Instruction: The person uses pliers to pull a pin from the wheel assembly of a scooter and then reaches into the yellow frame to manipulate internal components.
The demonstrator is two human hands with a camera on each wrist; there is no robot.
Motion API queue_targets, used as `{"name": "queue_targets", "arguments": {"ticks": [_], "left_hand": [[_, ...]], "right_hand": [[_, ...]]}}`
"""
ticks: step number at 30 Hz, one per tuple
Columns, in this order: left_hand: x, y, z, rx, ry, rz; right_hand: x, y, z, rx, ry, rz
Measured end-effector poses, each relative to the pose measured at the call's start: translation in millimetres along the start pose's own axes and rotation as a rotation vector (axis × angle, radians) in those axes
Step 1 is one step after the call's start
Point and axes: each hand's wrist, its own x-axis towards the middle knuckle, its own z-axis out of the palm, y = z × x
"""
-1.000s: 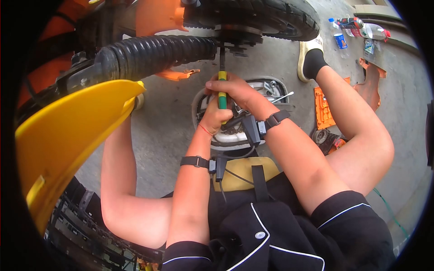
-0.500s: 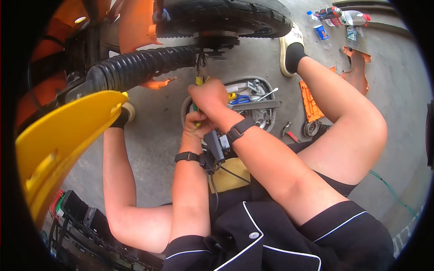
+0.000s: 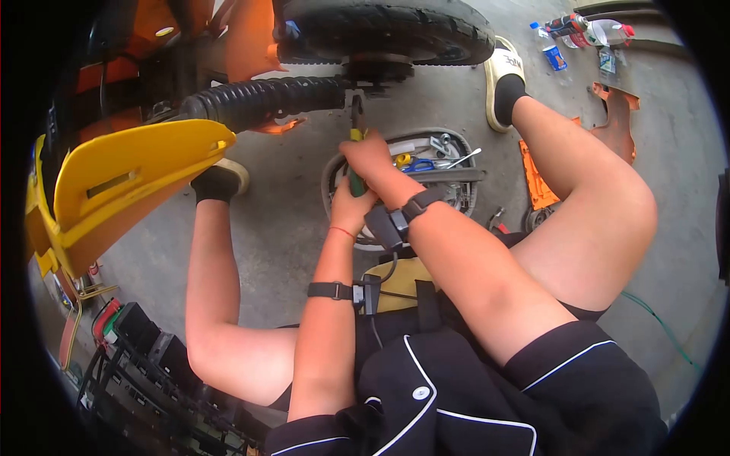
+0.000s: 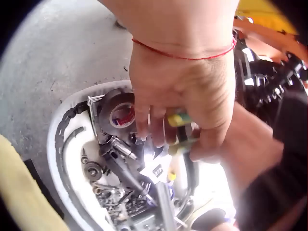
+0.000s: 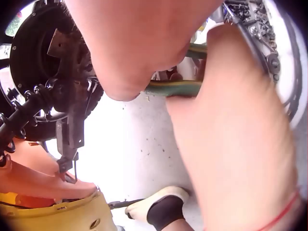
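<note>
Green-and-yellow-handled pliers point away from the person, their dark jaws just below the wheel hub and the end of the black spring shock absorber. Around the upper part of the handles, the right hand keeps its grip. The left hand, with a red string at its wrist, holds the lower ends. Both green handles show spread apart between the two hands in the right wrist view. In the left wrist view, the handle ends stick out under the left fingers.
A pale-rimmed tray of tools and small parts lies beneath the hands, with black tape in it. The tyre stands ahead, a yellow panel at left. Orange panels, a hammer and bottles lie at right.
The pliers first stood with their front at the hub, then came back toward the person with the jaws apart. Now they point forward again, just short of the hub. The right hand has shifted over the handles.
</note>
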Motion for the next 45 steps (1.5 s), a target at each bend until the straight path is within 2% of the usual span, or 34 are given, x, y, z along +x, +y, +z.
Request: {"name": "queue_targets", "arguments": {"ticks": [1, 2, 4, 5, 7, 8, 10, 12, 15, 17, 24, 29, 32, 36, 42, 45], "left_hand": [[-3, 4, 2, 0.087, 0.055, 0.042], [-7, 7, 5, 0.084, 0.056, 0.042], [-11, 11, 12, 0.03, 0.0, 0.118], [-11, 9, 16, 0.029, 0.007, 0.12], [-10, 5, 23, 0.101, 0.1, 0.09], [-11, 3, 26, 0.105, 0.107, 0.091], [-15, 4, 33, 0.352, 0.36, 0.087], [-14, 9, 35, 0.379, 0.401, 0.107], [-13, 18, 35, 0.481, 0.53, 0.211], [-14, 24, 36, 0.506, 0.602, 0.213], [-20, 35, 45, 0.611, 0.741, 0.22], [-16, 35, 50, 0.695, 0.816, 0.196], [-13, 32, 51, 0.722, 0.82, 0.199], [-14, 32, 51, 0.741, 0.818, 0.238], [-14, 35, 61, 0.638, 0.851, 0.164], [-9, 36, 59, 0.666, 0.871, 0.175]], "right_hand": [[3, 6, 1, 0.073, -0.074, 0.096], [4, 14, 0, 0.07, -0.075, 0.094], [1, 17, -8, 0.273, -0.265, 0.177], [0, 17, -13, 0.272, -0.271, 0.173], [0, 14, -23, 0.307, -0.425, 0.229], [0, 11, -26, 0.312, -0.431, 0.226], [11, 17, -28, 0.331, -0.507, 0.211], [18, 14, -28, 0.372, -0.526, 0.195], [22, -1, -32, 0.206, -0.573, 0.122], [19, -8, -35, 0.322, -0.632, 0.099], [26, -13, -39, 0.419, -0.692, 0.112], [42, -2, -37, 0.529, -0.805, 0.179], [40, 1, -30, 0.544, -0.732, 0.185], [45, 5, -26, 0.562, -0.76, 0.158], [45, 4, -29, 0.549, -0.756, 0.197], [44, 0, -33, 0.576, -0.763, 0.299]]}}
